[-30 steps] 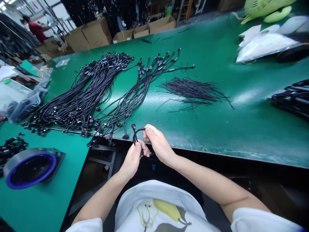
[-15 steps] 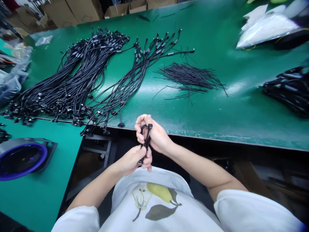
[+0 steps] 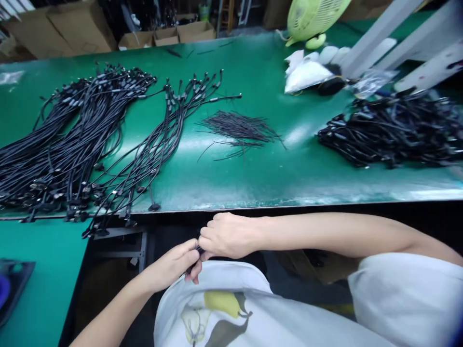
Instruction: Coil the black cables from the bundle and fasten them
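In front of my shirt, my left hand point(image 3: 173, 266) is closed around a folded black cable point(image 3: 199, 249), of which only a small dark part shows between the fingers. My right hand point(image 3: 227, 235) is closed against the same cable, knuckles up, and meets the left fingertips. Its palm side and most of the cable are hidden. Beyond the hands, on the green table point(image 3: 224, 188), lies a loose spread of black cables point(image 3: 159, 140) with plugs at their ends. To the right of that is a heap of thin black ties point(image 3: 240, 126).
A larger pile of straight cables point(image 3: 83, 130) covers the table's left part. Bundled cables point(image 3: 390, 132) are heaped at the right. White plastic bags point(image 3: 309, 74) and a green fan point(image 3: 314, 21) stand behind. Cardboard boxes point(image 3: 195, 32) are past the far edge.
My right hand has turned over, from palm side showing to knuckles up, covering the cable. The view has swung right, bringing the fan and the right-hand heap into sight.
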### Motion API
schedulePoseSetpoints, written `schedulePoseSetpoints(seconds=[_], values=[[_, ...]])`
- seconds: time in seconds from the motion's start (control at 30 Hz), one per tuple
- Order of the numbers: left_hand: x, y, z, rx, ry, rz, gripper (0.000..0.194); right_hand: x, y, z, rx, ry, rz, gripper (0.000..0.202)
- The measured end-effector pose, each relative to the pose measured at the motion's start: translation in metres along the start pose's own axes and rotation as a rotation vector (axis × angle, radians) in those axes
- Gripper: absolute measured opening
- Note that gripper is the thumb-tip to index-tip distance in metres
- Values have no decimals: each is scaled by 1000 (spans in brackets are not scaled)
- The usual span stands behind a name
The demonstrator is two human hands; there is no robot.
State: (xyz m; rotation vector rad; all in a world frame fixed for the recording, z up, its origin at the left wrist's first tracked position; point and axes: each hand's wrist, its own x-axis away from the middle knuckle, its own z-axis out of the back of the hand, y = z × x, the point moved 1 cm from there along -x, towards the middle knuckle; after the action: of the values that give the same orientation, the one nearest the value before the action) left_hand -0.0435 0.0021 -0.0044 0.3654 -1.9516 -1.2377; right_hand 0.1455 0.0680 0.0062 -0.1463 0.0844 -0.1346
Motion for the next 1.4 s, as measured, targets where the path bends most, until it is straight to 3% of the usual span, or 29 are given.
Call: schedulePoseSetpoints(seconds=[0.17,0.3,0.4,0.53,0.67,0.77,0.87,0.93,0.97,1.07,1.13,1.23,1.4], values=[[-19,17,4,-181,90,-80,43,4,11,9,87,2,-12,16],[-35,23,11,-253,-4,-27,40,11,20,3,45,8,-51,24],[-42,21,11,-180,-68,5,41,19,23,-1,2,18,-47,28],[-47,22,9,96,-74,36,44,25,27,4,3,88,-42,32],[-51,30,8,-85,47,-17,42,26,26,6,62,149,-135,37],[-52,31,6,-268,185,-4,41,25,22,3,60,99,-176,38],[-50,26,5,-280,194,3,43,27,31,8,-119,32,-147,40],[-49,23,8,-203,247,-17,43,32,57,20,-276,91,-153,38],[-48,23,10,-137,299,-37,43,35,77,26,-313,173,-229,36],[-48,25,16,87,452,-108,41,44,159,40,-176,460,-770,31],[-49,27,16,179,484,-133,39,45,210,39,-37,455,-1025,26],[-49,27,13,270,494,-153,38,36,256,28,35,334,-1036,23],[-45,21,16,486,523,-210,36,33,259,26,65,406,-1003,25]])
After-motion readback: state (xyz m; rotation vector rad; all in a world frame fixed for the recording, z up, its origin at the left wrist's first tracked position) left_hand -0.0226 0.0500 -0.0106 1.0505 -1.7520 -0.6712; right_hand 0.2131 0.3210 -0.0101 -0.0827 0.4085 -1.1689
